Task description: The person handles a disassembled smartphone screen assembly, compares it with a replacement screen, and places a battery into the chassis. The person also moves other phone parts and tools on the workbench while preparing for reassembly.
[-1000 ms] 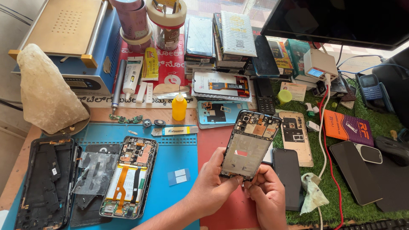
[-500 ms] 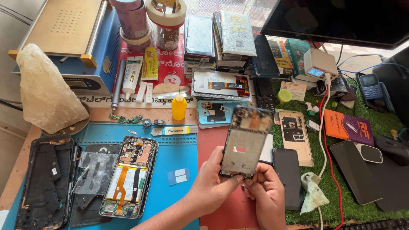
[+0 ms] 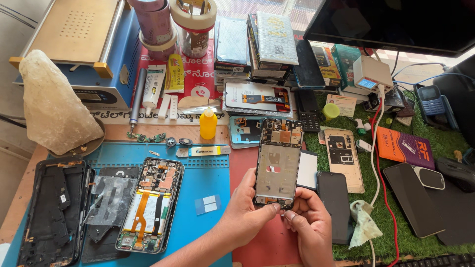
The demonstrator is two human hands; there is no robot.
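Both of my hands hold a stripped phone frame (image 3: 277, 163) upright above the red mat (image 3: 262, 242). My left hand (image 3: 245, 210) grips its lower left edge, thumb along the side. My right hand (image 3: 307, 225) pinches the bottom edge with its fingertips. The frame shows a grey metal plate with circuit parts at the top and bottom. To the left, an opened phone (image 3: 151, 210) with an orange flex cable and a battery lies on the blue mat (image 3: 208, 173).
A black back cover (image 3: 49, 212) and a clear film (image 3: 106, 195) lie at far left. A yellow bottle (image 3: 208, 123), glue tubes (image 3: 153, 86), stacked phone parts (image 3: 257, 96), a dark phone (image 3: 334, 202), a cloth (image 3: 363, 225) and a red cable (image 3: 378, 163) crowd the green turf.
The phone frame has swung from a rightward tilt to nearly upright in my hands. My fingers have shifted slightly along its bottom edge.
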